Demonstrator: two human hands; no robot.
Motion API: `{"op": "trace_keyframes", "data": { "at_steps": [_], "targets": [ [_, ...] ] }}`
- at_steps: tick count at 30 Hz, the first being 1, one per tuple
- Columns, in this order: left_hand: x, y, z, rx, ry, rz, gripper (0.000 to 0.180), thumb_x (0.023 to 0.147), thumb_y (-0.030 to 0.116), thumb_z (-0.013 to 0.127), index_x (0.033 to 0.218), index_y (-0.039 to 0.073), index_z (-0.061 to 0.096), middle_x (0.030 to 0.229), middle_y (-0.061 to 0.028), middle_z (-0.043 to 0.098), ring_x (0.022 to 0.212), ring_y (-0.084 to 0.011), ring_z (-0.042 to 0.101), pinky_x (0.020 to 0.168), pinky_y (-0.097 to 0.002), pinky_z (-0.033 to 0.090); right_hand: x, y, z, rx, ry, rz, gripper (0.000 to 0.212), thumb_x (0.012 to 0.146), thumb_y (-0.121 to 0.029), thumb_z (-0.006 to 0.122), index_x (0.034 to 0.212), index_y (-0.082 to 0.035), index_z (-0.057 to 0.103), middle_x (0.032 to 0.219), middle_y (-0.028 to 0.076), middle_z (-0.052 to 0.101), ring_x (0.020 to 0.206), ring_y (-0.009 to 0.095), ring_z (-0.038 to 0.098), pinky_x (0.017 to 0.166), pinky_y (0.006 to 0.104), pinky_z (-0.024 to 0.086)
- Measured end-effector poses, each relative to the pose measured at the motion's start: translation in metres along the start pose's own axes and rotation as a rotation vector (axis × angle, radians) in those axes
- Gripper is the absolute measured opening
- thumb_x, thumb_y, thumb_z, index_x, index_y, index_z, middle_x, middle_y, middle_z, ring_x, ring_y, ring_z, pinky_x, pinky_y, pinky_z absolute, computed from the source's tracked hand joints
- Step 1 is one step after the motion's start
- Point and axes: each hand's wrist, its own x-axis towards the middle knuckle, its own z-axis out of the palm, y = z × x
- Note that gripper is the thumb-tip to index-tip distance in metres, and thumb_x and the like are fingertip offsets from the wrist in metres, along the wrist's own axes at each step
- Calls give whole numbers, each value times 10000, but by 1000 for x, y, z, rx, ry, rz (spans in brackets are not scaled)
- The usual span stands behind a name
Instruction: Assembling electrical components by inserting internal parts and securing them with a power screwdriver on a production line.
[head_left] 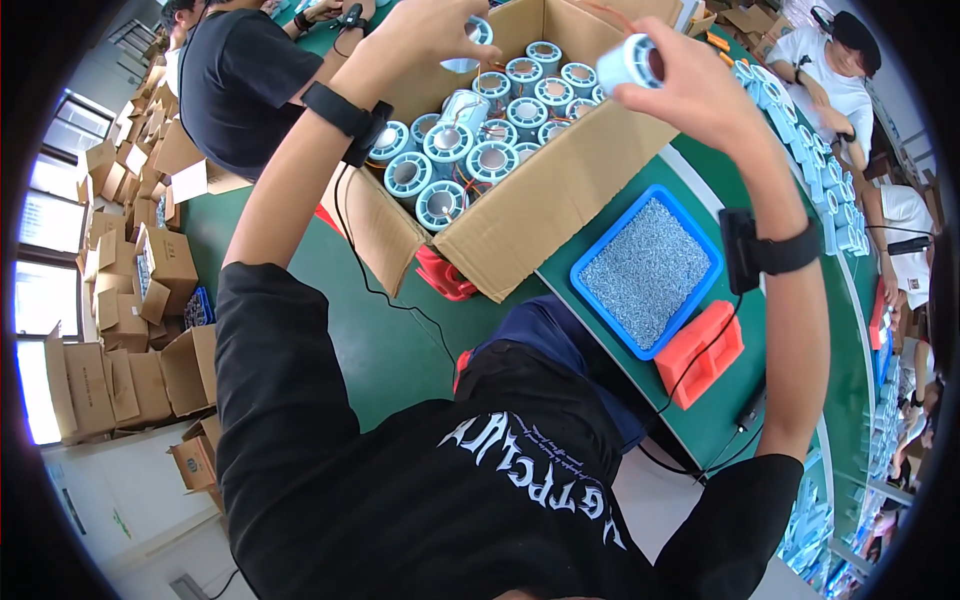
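My right hand (695,92) is closed around a light-blue cylindrical part (625,66) with a hollow dark centre, held over the right side of a large open cardboard box (555,212). Thin reddish wires trail by it. At the far left side of the box, my left hand (425,38) curls its fingers around another light-blue cylinder (476,36), partly cut off by the fingers. Inside the box, several more such cylinders (492,162) stand upright with slotted rims and thin wires; one cylinder (465,107) lies tilted on top of the others.
Right of the box, a blue tray (577,283) of small metal pieces sits on the green table, beside a red plastic bin (702,352). Light-blue cylinders (815,150) line the far right. Two people (230,75) (835,70) are nearby; cardboard boxes (165,270) pile up at left.
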Motion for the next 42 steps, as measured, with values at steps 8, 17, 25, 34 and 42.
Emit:
{"op": "trace_keyframes", "data": {
  "at_steps": [8,17,25,34,42],
  "targets": [
    [-24,-20,3,-167,78,84,640,688,583,679,1091,88,626,977,-165,629,870,-337,609,729,-413,491,78,-6,94,-255,-306,21,629,663,-314,683,1210,-52,517,1107,186,578,882,311,622,763,403,496],
    [-32,-20,-4,-175,131,39,554,713,484,714,1085,94,586,1005,-156,578,860,-361,601,727,-429,493,90,-15,123,-258,-744,132,719,649,-312,716,1263,-22,481,1128,203,590,981,326,612,823,413,502],
    [-39,-18,2,-173,497,202,513,702,391,747,1080,98,561,971,-151,528,851,-344,585,696,-424,484,83,-13,129,-248,-671,123,691,663,-318,712,1243,-18,489,1156,201,582,1044,340,586,866,424,486],
    [-37,-16,-8,-137,645,-44,487,700,409,743,1006,84,549,888,-134,485,821,-309,541,669,-421,461,80,-23,136,-263,-608,127,685,684,-314,724,1271,-48,490,1146,168,622,1057,322,606,880,402,501],
    [-39,-10,-14,-113,273,-58,551,717,474,713,1042,59,551,952,-179,544,836,-355,581,691,-443,469,95,-23,134,-46,-432,-155,589,702,-354,715,1188,-64,550,1132,186,593,981,308,612,823,409,492]
  ]
}}
